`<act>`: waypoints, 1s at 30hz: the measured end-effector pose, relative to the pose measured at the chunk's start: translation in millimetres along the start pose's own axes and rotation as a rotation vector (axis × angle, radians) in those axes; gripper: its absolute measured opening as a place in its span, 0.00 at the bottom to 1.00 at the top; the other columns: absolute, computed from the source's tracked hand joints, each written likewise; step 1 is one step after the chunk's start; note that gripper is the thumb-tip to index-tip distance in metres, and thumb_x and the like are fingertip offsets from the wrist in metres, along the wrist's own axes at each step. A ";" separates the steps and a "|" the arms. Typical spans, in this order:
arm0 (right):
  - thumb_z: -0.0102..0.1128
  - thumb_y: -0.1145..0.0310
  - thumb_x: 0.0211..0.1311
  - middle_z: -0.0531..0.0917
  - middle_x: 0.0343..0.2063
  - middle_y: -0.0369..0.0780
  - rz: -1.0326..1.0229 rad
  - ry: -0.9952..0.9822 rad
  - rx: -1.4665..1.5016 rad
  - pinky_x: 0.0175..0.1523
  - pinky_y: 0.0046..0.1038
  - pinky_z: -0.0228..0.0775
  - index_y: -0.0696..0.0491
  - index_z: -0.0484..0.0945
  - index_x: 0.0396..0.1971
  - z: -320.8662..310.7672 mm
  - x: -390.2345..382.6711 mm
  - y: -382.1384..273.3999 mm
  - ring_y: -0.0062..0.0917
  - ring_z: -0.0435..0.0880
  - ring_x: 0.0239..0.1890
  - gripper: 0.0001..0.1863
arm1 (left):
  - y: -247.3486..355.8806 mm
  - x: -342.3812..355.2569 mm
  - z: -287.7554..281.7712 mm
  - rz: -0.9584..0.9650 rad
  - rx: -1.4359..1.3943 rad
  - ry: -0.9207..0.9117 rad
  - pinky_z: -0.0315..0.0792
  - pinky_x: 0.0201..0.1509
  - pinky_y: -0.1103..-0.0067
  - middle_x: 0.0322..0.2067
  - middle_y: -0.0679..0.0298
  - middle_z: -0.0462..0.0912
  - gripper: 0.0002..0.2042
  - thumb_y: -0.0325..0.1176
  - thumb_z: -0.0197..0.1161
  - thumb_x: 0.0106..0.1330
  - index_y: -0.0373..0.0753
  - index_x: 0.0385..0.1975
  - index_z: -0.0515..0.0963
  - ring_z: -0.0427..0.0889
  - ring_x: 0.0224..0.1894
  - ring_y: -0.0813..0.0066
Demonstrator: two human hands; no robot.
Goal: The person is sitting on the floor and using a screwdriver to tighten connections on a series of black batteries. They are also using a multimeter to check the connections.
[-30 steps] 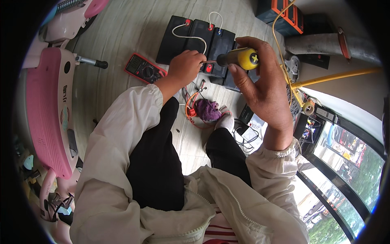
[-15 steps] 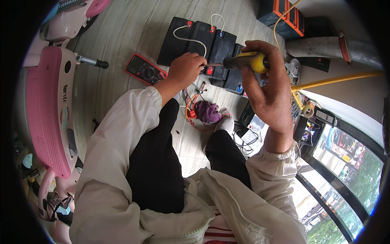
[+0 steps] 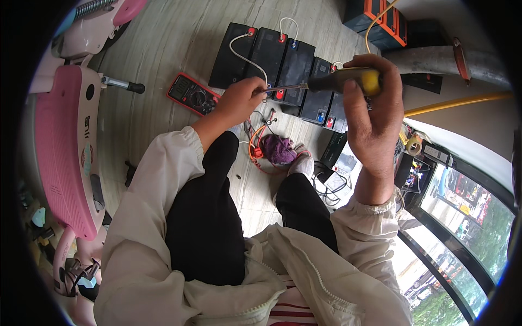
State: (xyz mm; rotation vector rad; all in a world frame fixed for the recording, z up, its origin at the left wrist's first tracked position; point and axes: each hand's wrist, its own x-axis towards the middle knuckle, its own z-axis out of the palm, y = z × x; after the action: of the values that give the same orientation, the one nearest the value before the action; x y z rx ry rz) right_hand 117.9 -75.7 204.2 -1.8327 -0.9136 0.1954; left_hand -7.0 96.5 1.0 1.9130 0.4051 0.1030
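My right hand [image 3: 375, 125] is wrapped round the yellow and black handle of a screwdriver [image 3: 329, 81]. Its shaft points left, and the tip reaches the fingers of my left hand [image 3: 236, 103]. Those fingers are pinched at the lower end of a white wire [image 3: 255, 61], which runs up to a red terminal on a black battery [image 3: 231, 62]. What lies exactly at the screwdriver's tip is hidden by the fingers. More black batteries [image 3: 298, 68] stand beside it in a row, some joined by a short white wire [image 3: 289, 19].
A red multimeter [image 3: 191, 95] lies left of the batteries. Between my feet and the batteries are coloured leads and a purple cloth [image 3: 278, 149]. A pink scooter [image 3: 68, 152] stands at left, a yellow pole [image 3: 459, 104] and a window [image 3: 467, 217] at right.
My left hand has shifted slightly left and down. The screwdriver's handle has turned in my right hand, which has moved a little right.
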 end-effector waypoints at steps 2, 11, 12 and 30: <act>0.59 0.74 0.69 0.82 0.35 0.39 0.013 0.055 0.031 0.37 0.18 0.74 0.58 0.71 0.53 1.4 -0.1 0.7 0.15 0.80 0.32 0.15 | -5.8 -1.4 -2.0 -0.051 -0.082 0.058 0.76 0.36 0.72 0.30 0.61 0.84 0.07 0.32 0.65 0.67 0.36 0.39 0.79 0.84 0.31 0.69; 0.62 0.74 0.68 0.80 0.33 0.40 -0.058 0.170 -0.179 0.34 0.19 0.73 0.58 0.70 0.51 -2.1 4.3 10.0 0.17 0.78 0.30 0.15 | -13.1 -4.0 -25.2 -0.343 -0.524 0.051 0.75 0.29 0.82 0.29 0.67 0.82 0.11 0.37 0.66 0.70 0.35 0.39 0.78 0.79 0.26 0.83; 0.62 0.74 0.68 0.79 0.33 0.40 -0.057 0.164 -0.216 0.33 0.20 0.73 0.58 0.71 0.51 -1.6 3.6 12.3 0.18 0.78 0.30 0.15 | -13.3 -5.4 -27.1 -0.357 -0.543 0.029 0.75 0.29 0.82 0.29 0.67 0.82 0.11 0.37 0.66 0.70 0.35 0.39 0.78 0.79 0.26 0.83; 0.64 0.75 0.63 0.78 0.36 0.52 0.031 0.083 -0.293 0.38 0.40 0.76 0.57 0.68 0.48 18.7 -5.0 15.3 0.48 0.82 0.34 0.18 | -55.0 -28.2 38.7 -0.729 -0.487 -0.508 0.81 0.49 0.72 0.43 0.57 0.86 0.13 0.39 0.57 0.75 0.36 0.48 0.77 0.86 0.43 0.70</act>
State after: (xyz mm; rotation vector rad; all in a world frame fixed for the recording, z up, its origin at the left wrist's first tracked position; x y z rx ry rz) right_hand 112.3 -68.2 181.4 -2.1092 -0.8922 0.0035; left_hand -35.9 70.3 -60.7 1.1641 0.6320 -0.6899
